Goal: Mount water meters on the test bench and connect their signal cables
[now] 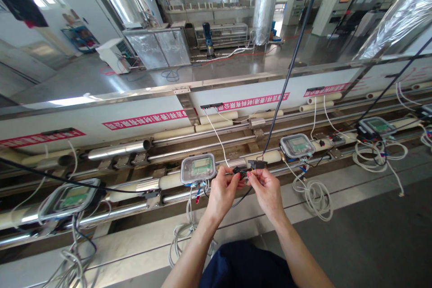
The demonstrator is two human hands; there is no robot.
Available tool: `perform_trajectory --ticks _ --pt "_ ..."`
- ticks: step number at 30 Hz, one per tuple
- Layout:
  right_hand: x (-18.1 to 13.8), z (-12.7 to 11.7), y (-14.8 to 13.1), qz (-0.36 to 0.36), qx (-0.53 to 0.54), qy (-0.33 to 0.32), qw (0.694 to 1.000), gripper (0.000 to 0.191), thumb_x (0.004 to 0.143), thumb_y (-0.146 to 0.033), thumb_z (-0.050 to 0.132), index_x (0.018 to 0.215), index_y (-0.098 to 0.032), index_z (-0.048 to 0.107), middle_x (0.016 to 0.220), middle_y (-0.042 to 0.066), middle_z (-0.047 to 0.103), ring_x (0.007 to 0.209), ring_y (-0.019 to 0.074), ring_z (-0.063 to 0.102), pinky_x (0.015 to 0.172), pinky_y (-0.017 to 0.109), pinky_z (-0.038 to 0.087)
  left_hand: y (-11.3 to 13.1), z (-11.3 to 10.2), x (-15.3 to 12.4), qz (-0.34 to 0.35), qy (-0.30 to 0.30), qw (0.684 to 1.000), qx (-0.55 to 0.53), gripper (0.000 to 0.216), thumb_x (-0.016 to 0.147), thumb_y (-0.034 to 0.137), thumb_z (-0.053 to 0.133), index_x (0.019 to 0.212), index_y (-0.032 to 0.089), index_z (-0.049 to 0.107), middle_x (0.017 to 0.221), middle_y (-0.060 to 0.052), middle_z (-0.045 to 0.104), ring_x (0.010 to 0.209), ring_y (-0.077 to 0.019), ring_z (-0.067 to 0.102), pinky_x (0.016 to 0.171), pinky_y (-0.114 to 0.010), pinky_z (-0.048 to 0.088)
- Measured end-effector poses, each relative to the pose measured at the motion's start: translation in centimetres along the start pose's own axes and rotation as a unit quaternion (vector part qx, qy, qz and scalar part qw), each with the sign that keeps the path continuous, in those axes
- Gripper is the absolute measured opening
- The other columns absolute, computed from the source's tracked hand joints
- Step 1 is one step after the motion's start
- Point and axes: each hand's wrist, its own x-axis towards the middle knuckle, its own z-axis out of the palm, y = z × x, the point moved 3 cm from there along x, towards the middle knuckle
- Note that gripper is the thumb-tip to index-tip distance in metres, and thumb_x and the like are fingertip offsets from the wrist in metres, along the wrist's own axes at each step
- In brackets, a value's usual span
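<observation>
My left hand (222, 190) pinches a small black connector (236, 170) at the end of a thin cable. Close beside it, my right hand (266, 190) is closed on thin coloured wires (250, 172), just under a small black block (257, 164). The fingertips of both hands nearly meet, and whether the two ends are joined I cannot tell. A white cable (218, 131) runs down toward my left hand. To the left sits a meter with a clear cover and green circuit board (198, 168); another such meter (297, 146) stands to the right.
Metal rails and pale pipes (175, 180) run across in front of me. Coiled grey cables (314, 199) hang below the meters. A black cable (293, 58) slants down from above, near my right hand. Behind the rails stands a white panel (232, 94) with red strips.
</observation>
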Motion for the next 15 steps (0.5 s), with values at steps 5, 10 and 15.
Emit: perform_trajectory --ticks 5,10,15 --pt "-0.22 -0.02 0.02 -0.015 -0.033 -0.006 0.999 0.025 0.078 -0.042 0.059 0.077 -0.017 0.060 0.063 0.002 0.063 0.055 0.0129 0.055 0.056 0.025 0.044 0.34 0.09 -0.09 -0.007 0.008 1.000 0.005 0.028 0.080 0.037 0.059 0.090 0.020 0.039 0.068 -0.005 0.068 0.063 -0.0223 0.067 0.060 -0.032 0.054" --pt "-0.10 0.18 -0.08 -0.001 -0.009 -0.021 1.000 0.025 0.075 -0.043 0.061 0.072 -0.017 0.060 0.062 0.001 0.061 0.054 0.0121 0.054 0.055 0.024 0.043 0.45 0.00 -0.23 0.000 0.010 1.000 0.018 0.029 0.080 0.039 0.059 0.091 0.020 0.039 0.068 -0.004 0.068 0.063 -0.0225 0.067 0.059 -0.030 0.053" --pt "-0.05 0.37 -0.31 0.039 0.069 -0.024 0.997 0.029 0.069 -0.045 0.067 0.071 -0.016 0.061 0.060 -0.001 0.059 0.054 0.0101 0.051 0.053 0.023 0.042 -0.36 -0.33 -0.12 0.019 0.003 0.998 0.063 0.027 0.083 0.039 0.056 0.096 0.020 0.041 0.070 -0.003 0.068 0.065 -0.0205 0.066 0.061 -0.027 0.050"
